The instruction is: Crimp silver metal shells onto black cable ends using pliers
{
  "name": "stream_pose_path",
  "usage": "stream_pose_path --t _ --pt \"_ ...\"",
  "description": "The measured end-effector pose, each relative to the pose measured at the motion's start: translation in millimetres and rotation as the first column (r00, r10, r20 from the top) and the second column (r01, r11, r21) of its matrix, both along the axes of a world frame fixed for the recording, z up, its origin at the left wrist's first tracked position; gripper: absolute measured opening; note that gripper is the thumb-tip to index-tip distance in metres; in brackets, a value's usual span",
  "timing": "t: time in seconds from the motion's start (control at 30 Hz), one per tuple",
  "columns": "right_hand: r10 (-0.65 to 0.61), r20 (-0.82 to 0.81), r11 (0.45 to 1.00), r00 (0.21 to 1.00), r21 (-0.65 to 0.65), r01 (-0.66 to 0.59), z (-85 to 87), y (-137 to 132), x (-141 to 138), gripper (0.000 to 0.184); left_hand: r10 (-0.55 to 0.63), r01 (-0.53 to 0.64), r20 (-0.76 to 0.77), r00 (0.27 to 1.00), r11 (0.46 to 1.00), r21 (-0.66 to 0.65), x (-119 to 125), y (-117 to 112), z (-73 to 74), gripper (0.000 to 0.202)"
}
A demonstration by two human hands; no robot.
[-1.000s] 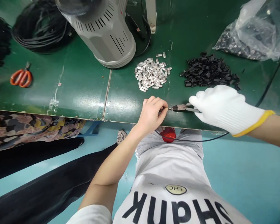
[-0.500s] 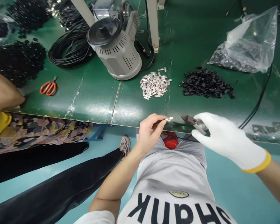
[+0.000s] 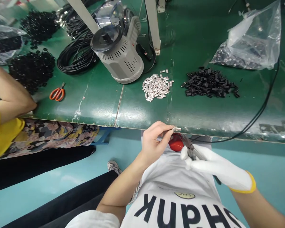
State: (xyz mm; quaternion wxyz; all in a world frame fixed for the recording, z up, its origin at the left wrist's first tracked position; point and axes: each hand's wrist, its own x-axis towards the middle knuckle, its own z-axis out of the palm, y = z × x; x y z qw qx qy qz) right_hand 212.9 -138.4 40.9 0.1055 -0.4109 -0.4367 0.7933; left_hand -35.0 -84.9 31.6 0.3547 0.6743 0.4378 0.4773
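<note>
As hand (image 3: 154, 142) pinches metal clip (image 3: 177, 129), glove (image 3: 216, 169) grips pliers (image 3: 189, 148).

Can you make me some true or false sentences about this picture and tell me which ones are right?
The right hand in a white knit glove holds a pair of pliers. True.
The left hand wears a glove too. False: it is bare.
The left hand's fingers pinch a small silver metal piece. True.
The pile of silver pieces lies to the right of the pile of black pieces. False: in this view it lies to their left.
The scissors have orange handles. True.
</note>
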Motion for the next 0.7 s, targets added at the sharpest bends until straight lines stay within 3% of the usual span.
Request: stream_pose_path --t 0.13,0.4,0.7 --pt "-0.054 -0.161 0.986 0.985 -0.165 0.027 -14.0 -11.4 -5.3 0.044 -0.022 0.025 -0.052 0.998 0.997 0.07 0.2 -5.4 -1.0 0.015" --pt "0.055 -0.018 0.982 0.998 -0.178 -0.058 3.1 -0.6 9.3 0.035 -0.147 0.175 -0.184 0.972 0.974 0.146 -3.8 -9.5 2.8 0.024" --pt "0.216 0.023 0.97 0.976 -0.121 -0.212 7.9 8.5 25.0 0.043 -0.293 0.335 -0.239 0.926 0.929 0.16 -8.6 -4.7 3.3 0.026"
